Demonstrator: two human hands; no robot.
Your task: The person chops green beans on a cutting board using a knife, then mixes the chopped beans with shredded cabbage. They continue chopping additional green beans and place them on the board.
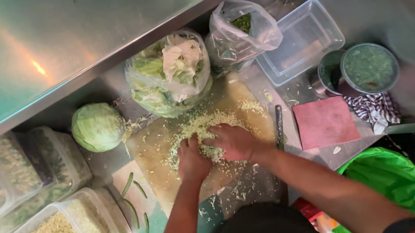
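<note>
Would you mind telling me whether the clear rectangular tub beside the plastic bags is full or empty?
Empty: the clear rectangular tub has no lid, and its bare bottom shows through with nothing inside.

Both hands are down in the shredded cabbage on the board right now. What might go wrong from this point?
1. The knife lies along the board's right edge, close beside the right hand; a sideways sweep might brush the blade.
2. Shredded cabbage already lies scattered past the cutting board near the person, so gathering with the left hand may push more off.
</note>
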